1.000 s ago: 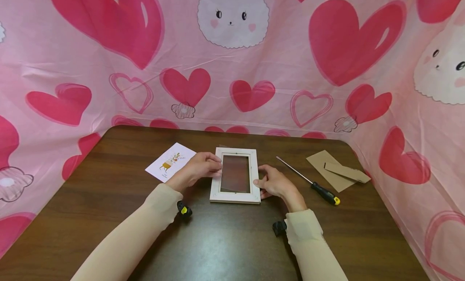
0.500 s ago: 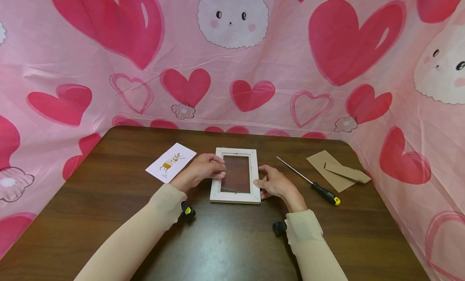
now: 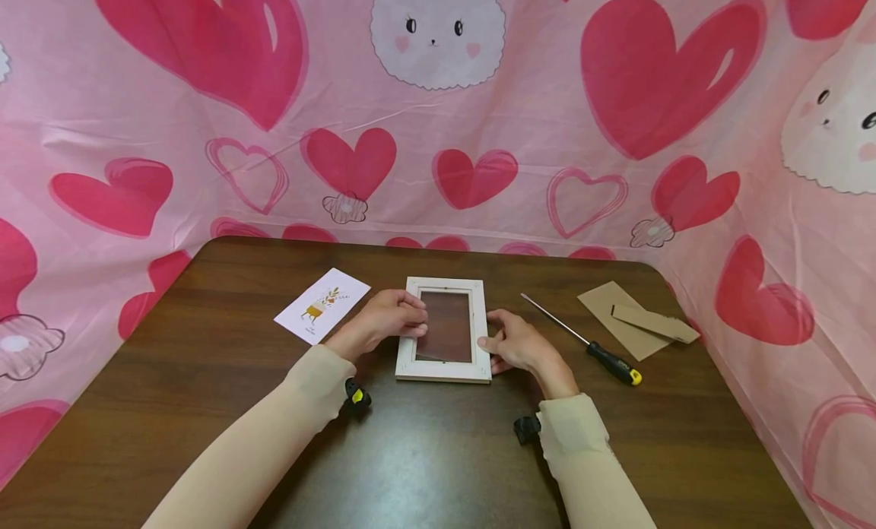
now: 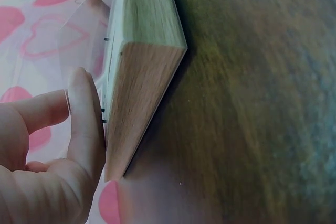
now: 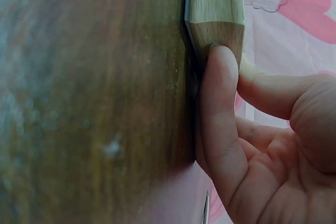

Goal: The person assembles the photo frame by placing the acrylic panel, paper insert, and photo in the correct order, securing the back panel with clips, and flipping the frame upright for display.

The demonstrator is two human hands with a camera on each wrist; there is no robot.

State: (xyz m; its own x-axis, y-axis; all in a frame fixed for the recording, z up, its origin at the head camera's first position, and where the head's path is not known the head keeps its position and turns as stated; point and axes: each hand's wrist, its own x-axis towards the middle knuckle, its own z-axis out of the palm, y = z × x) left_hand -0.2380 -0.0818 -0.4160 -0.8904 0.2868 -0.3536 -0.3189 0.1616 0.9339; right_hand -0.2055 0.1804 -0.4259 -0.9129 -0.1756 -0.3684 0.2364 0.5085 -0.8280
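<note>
Pinching a clear sheet [image 4: 80, 43] between thumb and finger, a person's left hand [image 3: 385, 321] hovers at the left side of a white picture frame [image 3: 443, 370] flat on a wooden table [image 3: 424, 460], while the right hand [image 3: 518, 342], apart from it, grips the opposite edge. A printed card [image 3: 322, 305], a screwdriver [image 3: 592, 348] and a brown backing board [image 3: 614, 325] flank them.

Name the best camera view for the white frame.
Head: it shows the white frame from above, its upper face and opening, with only small parts behind the left hand and right hand. Left wrist: mainly a corner and two wood-grained sides. Right wrist: mainly its sides, partly behind the right hand.
</note>
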